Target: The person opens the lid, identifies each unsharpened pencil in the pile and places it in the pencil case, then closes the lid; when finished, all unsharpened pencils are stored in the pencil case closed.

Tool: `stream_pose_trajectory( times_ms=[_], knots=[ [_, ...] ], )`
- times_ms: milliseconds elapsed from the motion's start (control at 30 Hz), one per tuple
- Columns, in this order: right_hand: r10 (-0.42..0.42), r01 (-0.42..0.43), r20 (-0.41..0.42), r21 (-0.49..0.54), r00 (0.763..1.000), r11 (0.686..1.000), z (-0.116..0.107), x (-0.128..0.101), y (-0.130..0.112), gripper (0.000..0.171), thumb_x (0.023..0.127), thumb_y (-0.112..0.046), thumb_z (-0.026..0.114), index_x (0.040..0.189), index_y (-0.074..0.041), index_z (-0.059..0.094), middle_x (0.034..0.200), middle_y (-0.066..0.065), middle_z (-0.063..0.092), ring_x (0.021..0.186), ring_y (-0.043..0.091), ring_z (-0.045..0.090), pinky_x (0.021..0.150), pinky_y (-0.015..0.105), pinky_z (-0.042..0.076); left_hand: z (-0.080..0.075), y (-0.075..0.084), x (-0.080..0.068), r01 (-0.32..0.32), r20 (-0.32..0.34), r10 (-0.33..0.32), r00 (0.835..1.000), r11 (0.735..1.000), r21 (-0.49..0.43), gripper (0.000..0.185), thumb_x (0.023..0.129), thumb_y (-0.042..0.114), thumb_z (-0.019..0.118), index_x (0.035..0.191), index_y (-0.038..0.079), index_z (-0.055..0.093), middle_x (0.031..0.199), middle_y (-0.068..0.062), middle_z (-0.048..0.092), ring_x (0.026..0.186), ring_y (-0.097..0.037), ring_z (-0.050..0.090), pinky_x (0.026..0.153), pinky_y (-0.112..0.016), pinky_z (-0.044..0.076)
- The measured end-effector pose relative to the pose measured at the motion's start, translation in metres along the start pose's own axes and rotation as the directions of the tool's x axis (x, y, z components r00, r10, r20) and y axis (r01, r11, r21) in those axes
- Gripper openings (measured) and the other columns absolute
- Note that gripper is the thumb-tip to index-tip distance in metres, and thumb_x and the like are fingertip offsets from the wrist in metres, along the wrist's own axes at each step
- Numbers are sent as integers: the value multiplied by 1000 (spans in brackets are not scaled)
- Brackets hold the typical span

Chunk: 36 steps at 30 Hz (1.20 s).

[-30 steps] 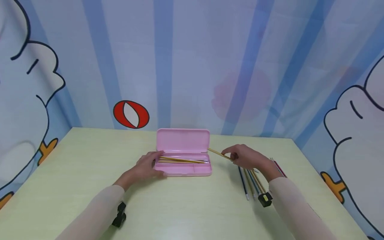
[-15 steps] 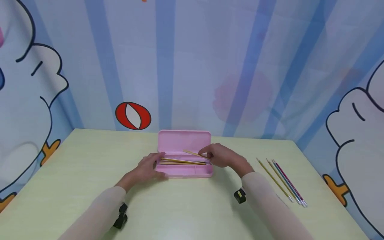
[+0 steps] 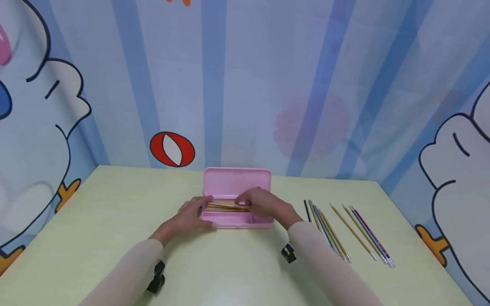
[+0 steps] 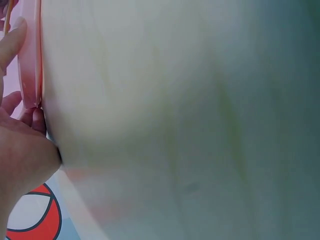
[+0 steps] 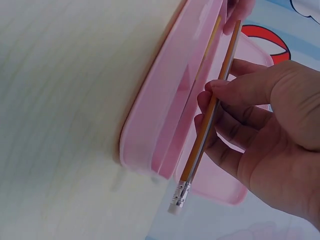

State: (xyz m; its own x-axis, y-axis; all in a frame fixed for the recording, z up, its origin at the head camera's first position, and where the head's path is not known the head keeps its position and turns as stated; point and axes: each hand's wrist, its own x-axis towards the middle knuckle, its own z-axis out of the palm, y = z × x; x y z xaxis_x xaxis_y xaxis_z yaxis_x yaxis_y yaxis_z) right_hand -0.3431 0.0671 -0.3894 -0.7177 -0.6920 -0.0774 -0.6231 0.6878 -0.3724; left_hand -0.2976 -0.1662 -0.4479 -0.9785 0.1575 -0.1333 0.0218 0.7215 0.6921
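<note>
An open pink pencil case [image 3: 226, 219] lies on the table, its lid [image 3: 237, 177] raised at the back. Several yellow pencils [image 3: 220, 208] lie lengthwise in its rear compartment. My left hand [image 3: 188, 219] grips the case's left end, thumb at the front corner and index finger towards the back. In the right wrist view, my right hand [image 5: 265, 115] pinches an orange-yellow pencil [image 5: 199, 141] between thumb and fingers, its white eraser end pointing away from the left hand. That pencil is held over the case, and the right hand covers part of the rear compartment in the head view.
To the right on the table [image 3: 95, 238] lie several pencils [image 3: 329, 233], partly behind the right sleeve. Further right are a lone yellow pencil [image 3: 353, 231] and a small group with a red pencil [image 3: 373, 236]. A printed curtain [image 3: 245, 85] hangs behind the table.
My right hand has moved left from beside the case to over it, carrying the pencil. The left hand has stayed at the case's left end. More pencils on the right are now uncovered.
</note>
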Motion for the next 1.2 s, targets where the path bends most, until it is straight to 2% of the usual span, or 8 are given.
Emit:
stream_pose_trajectory(
  times_ms=[300, 533, 800, 867, 1067, 1200],
  knots=[
    [-4, 6, 30, -51, 1000, 999, 7, 11, -10, 41, 86, 7, 49, 117, -16, 65, 99, 0, 67, 77, 11, 52, 73, 22, 45, 0, -1, 2, -11, -2, 11, 1000, 1000, 5, 85, 73, 36, 76, 144, 29, 30, 145, -4, 33, 131, -28, 27, 99, -58, 37],
    [40, -37, 41, -57, 998, 998, 13, 15, -9, 41, 87, 5, 50, 118, -18, 64, 104, -1, 66, 83, 12, 53, 77, 22, 45, 1, -2, 3, -17, -4, 17, 1000, 1000, 18, 85, 73, 38, 76, 144, 30, 30, 146, -3, 34, 131, -28, 28, 100, -59, 35],
    [40, -38, 24, -69, 999, 997, 15, 18, -9, 41, 87, 6, 48, 116, -18, 66, 110, -1, 66, 94, 13, 57, 93, 29, 46, 2, -3, 2, -15, -6, 15, 1000, 1000, 10, 85, 73, 36, 77, 144, 29, 31, 145, -4, 34, 131, -30, 28, 101, -61, 32],
    [36, -35, 20, -69, 999, 997, 16, 19, -8, 41, 86, 7, 49, 115, -17, 66, 107, 0, 67, 92, 13, 57, 92, 29, 47, 2, -3, 2, -13, -3, 13, 1000, 1000, 5, 85, 73, 36, 77, 144, 28, 31, 145, -4, 34, 131, -30, 27, 102, -61, 30],
    [24, -24, -3, -23, 1000, 999, 16, 20, -6, 41, 84, 10, 47, 111, -13, 68, 90, 2, 66, 79, 14, 52, 76, 24, 45, 3, -3, 3, -6, -4, 6, 1000, 1000, 0, 87, 72, 37, 77, 144, 29, 30, 145, -4, 34, 131, -29, 27, 102, -59, 32],
    [23, -22, -40, 7, 999, 1000, 12, 17, -2, 35, 86, 7, 50, 109, -11, 69, 93, 2, 67, 78, 14, 51, 72, 24, 44, 2, -3, 3, -6, -12, 6, 1000, 1000, 13, 87, 72, 37, 77, 144, 28, 29, 145, -5, 34, 131, -29, 28, 101, -58, 35]
  ],
)
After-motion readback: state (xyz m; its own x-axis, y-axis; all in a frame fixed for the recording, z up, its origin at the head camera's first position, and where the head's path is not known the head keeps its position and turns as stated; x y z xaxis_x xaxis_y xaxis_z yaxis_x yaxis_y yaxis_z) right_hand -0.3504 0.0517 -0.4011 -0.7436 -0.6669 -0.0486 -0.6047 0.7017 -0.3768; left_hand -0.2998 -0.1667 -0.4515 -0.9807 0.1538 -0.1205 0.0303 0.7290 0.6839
